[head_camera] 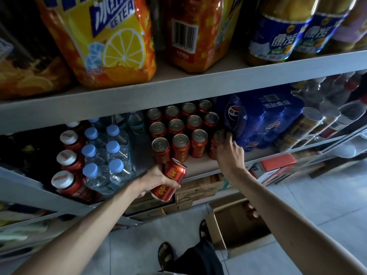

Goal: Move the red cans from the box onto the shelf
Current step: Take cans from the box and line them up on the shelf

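Several red cans with silver tops stand in rows on the middle shelf. My left hand holds one tilted red can just in front of the shelf's edge. My right hand grips another red can standing at the right end of the front row, beside the blue pack. The open cardboard box sits on the floor below my right forearm, with a few red cans showing inside it.
A blue shrink-wrapped cola pack presses against the cans' right side. Water bottles with blue caps and red bottles stand to the left. Large iced-tea bottles fill the shelf above. Cardboard cartons lie under the shelf.
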Available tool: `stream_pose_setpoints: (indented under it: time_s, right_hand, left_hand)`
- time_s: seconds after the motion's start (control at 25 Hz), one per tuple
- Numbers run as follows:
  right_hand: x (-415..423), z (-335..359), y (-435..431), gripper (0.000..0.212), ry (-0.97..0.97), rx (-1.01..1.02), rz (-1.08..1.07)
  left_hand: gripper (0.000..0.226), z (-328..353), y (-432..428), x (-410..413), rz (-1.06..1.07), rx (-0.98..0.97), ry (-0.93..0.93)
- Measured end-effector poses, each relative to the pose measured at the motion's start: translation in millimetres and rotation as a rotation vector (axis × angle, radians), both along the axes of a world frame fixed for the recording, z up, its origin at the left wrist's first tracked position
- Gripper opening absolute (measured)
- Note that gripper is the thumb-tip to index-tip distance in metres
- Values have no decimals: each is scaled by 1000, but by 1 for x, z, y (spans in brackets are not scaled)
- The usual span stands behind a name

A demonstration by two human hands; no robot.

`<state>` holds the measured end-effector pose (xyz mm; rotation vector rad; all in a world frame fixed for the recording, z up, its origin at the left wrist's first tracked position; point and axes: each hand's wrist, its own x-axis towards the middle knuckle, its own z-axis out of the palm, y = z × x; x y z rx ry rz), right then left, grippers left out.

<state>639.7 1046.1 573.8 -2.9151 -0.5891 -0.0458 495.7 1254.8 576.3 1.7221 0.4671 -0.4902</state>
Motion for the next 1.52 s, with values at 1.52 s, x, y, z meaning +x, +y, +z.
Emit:
stream_pose_setpoints:
  time_s: [1.52]
  right_hand:
    - [-78, 47, 47, 67, 424, 521, 271]
  left_hand:
    - [62, 17, -15, -2, -27, 223, -433]
